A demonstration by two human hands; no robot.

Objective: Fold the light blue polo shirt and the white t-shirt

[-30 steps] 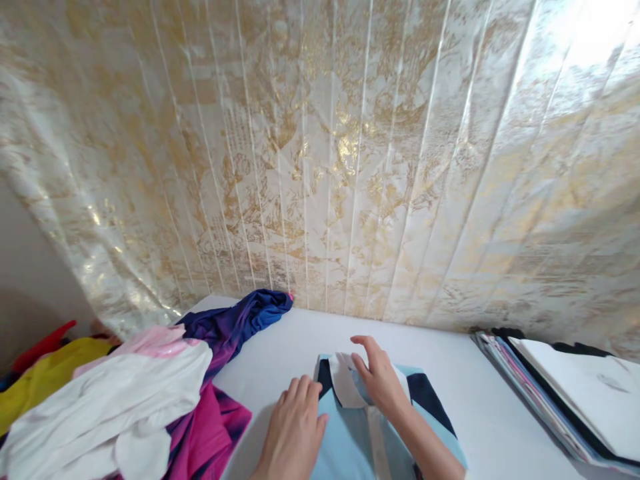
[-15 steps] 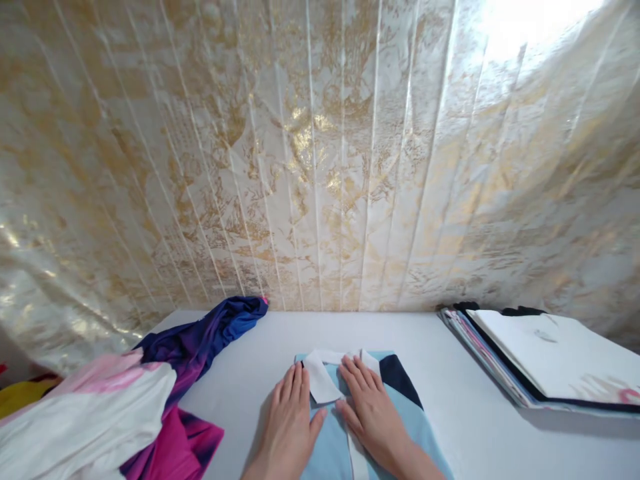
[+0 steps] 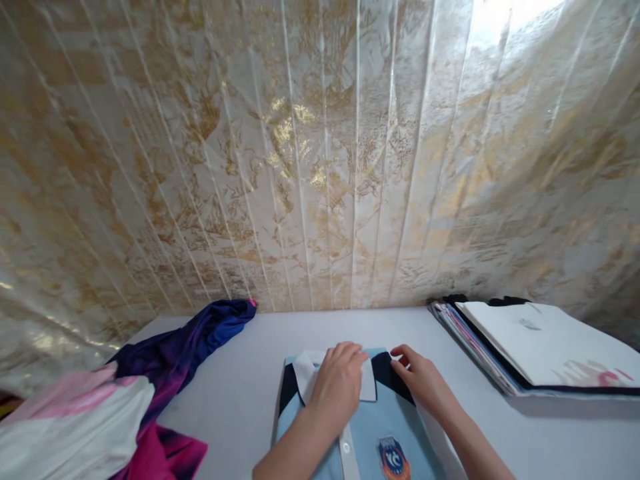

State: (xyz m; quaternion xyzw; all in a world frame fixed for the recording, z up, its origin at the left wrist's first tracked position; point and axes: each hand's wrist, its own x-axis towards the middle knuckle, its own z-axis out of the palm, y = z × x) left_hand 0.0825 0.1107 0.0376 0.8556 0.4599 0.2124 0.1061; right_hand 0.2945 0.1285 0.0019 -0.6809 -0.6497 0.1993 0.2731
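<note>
A folded light blue polo shirt [image 3: 370,427] with dark navy shoulders, a white collar and a round-bottomed badge lies front up on the table. My left hand [image 3: 339,383] reaches across the collar, its fingers bent and close together at the collar's right side; the fingertips are partly hidden. At the shirt's right shoulder, my right hand [image 3: 420,377] has its thumb and forefinger closed at the navy edge, the other fingers curled. Part of the collar is covered by my left hand.
On the right sits a stack of folded clothes [image 3: 530,347] topped by a white garment. To the left, loose garments lie heaped: a purple-blue one [image 3: 195,343], a white and pink one [image 3: 75,423] and a magenta piece [image 3: 170,450]. A shiny gold-patterned sheet [image 3: 320,167] hangs behind the white table [image 3: 225,393].
Both hands have left their flat positions on the shirt. My left hand moved right onto the collar, and my right hand moved out to the right shoulder. The badge has come into view.
</note>
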